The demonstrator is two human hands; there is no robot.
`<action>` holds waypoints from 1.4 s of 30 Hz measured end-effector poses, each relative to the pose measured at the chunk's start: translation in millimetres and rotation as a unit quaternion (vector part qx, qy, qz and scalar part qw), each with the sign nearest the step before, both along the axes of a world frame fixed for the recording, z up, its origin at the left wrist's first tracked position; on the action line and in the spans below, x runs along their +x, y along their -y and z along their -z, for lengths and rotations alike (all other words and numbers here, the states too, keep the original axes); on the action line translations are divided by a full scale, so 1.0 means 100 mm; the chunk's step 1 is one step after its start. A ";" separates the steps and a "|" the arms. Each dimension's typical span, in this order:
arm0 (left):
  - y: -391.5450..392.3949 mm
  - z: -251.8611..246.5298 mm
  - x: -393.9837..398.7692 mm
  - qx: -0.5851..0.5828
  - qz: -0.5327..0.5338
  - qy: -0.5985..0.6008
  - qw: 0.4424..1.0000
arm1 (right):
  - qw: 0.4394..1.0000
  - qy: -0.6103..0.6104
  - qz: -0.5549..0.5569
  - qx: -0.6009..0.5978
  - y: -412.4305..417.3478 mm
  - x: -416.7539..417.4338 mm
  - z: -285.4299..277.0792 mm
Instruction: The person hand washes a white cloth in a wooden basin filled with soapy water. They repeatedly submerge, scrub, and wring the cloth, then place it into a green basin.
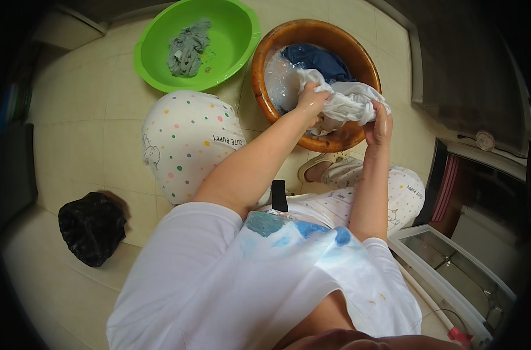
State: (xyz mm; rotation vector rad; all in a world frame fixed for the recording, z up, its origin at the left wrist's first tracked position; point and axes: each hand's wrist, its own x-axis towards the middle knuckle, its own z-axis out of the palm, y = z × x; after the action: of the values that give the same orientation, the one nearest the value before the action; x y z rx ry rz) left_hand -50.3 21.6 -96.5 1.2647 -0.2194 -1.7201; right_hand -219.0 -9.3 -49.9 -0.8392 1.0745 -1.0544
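A bunched wet white cloth (pixel 351 101) hangs over the near part of a brown basin (pixel 265 96), with a lower fold dipping inside the rim. My left hand (pixel 311 103) grips its left part above the basin. At its right end, near the rim, my right hand (pixel 379 124) pinches the fabric between thumb and fingers. Dark blue fabric (pixel 318 61) lies in the basin behind the white cloth. Sudsy water (pixel 279 78) with bubbles shows at the basin's left side. What else is under the cloth is hidden.
Left of the brown basin stands a green plastic basin (pixel 230 43) with a crumpled grey garment (pixel 189 48) inside. A bin with a black bag (pixel 92 227) sits at lower left. A glass-paned white frame (pixel 453 267) and a pole (pixel 427 297) lie at right. My knees flank the work.
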 end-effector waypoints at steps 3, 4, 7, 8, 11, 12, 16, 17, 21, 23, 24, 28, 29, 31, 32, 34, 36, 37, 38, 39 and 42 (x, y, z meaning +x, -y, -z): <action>0.05 0.32 0.02 0.056 -0.023 -0.143 0.988 | 0.990 -0.094 -0.042 -0.098 -0.19 0.34 -0.28; 0.01 0.13 0.06 0.077 -0.012 -0.196 0.977 | 0.980 -0.145 -0.071 -0.119 -0.27 0.38 -0.30; 0.07 0.40 0.04 0.063 -0.036 -0.203 0.976 | 0.882 -0.277 -0.143 -0.354 -0.60 0.73 -0.33; 0.06 0.50 0.03 0.036 -0.030 -0.241 0.969 | 0.831 -0.336 -0.199 -0.397 -0.72 0.87 -0.41; 0.07 0.74 0.00 -0.055 -0.012 -0.351 0.935 | 0.770 -0.402 -0.169 -0.465 -0.76 1.02 -0.33; 0.06 0.76 -0.04 -0.083 -0.003 -0.388 0.918 | 0.782 -0.399 -0.097 -0.469 -0.62 0.96 -0.15; -0.09 -0.20 -0.20 0.003 -0.131 -0.036 0.991 | 0.855 -0.410 0.051 -0.315 0.07 0.47 0.10; -0.08 -0.15 -0.24 -0.014 -0.121 0.018 0.992 | 0.837 -0.448 0.062 -0.309 0.23 0.26 0.23; 0.01 -0.02 -0.20 -0.106 -0.072 0.244 0.961 | 0.864 -0.478 -0.037 -0.156 0.15 -0.19 0.52; 0.12 0.12 -0.12 -0.135 -0.101 0.202 0.965 | 0.938 -0.325 -0.040 -0.116 -0.01 -0.29 0.69; 0.14 0.13 -0.09 -0.146 -0.101 0.177 0.968 | 0.962 -0.263 -0.047 -0.056 -0.03 -0.35 0.71; 0.08 -0.04 0.02 -0.152 -0.049 0.039 0.986 | 0.982 -0.182 -0.042 0.007 -0.07 -0.11 0.42; 0.08 -0.07 0.02 -0.143 -0.049 0.022 0.988 | 0.965 -0.255 -0.050 -0.031 -0.08 -0.09 0.42; 0.08 -0.10 0.05 -0.120 -0.064 -0.009 0.991 | 0.957 -0.283 -0.015 -0.067 -0.07 -0.06 0.36; 0.08 -0.11 0.08 -0.108 -0.057 -0.005 0.993 | 0.968 -0.238 0.033 -0.064 -0.06 -0.07 0.29; 0.07 -0.09 0.12 -0.078 -0.046 0.001 0.996 | 0.983 -0.144 0.099 -0.049 -0.01 -0.16 0.17; 0.07 -0.01 0.17 -0.069 0.022 0.121 0.990 | 0.987 -0.075 0.130 -0.052 0.05 -0.28 0.07; 0.07 0.07 0.21 -0.065 0.054 0.183 0.979 | 0.987 -0.037 0.144 -0.054 0.06 -0.30 0.02; 0.04 0.20 0.25 -0.123 0.092 0.328 0.932 | 0.989 -0.015 0.146 -0.033 0.08 -0.29 -0.02; 0.01 0.17 0.28 -0.113 0.157 0.391 0.900 | 0.991 -0.017 0.129 -0.037 0.06 -0.30 -0.02; -0.07 -0.12 0.27 -0.045 0.371 0.536 0.757 | 0.995 -0.026 0.086 -0.047 -0.01 -0.24 -0.05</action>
State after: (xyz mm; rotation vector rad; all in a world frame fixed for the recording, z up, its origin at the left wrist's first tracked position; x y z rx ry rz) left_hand -23.0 28.7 -84.8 2.1438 -1.6432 -1.2858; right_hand -242.6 -8.0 -44.5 -0.8647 1.1647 -1.2408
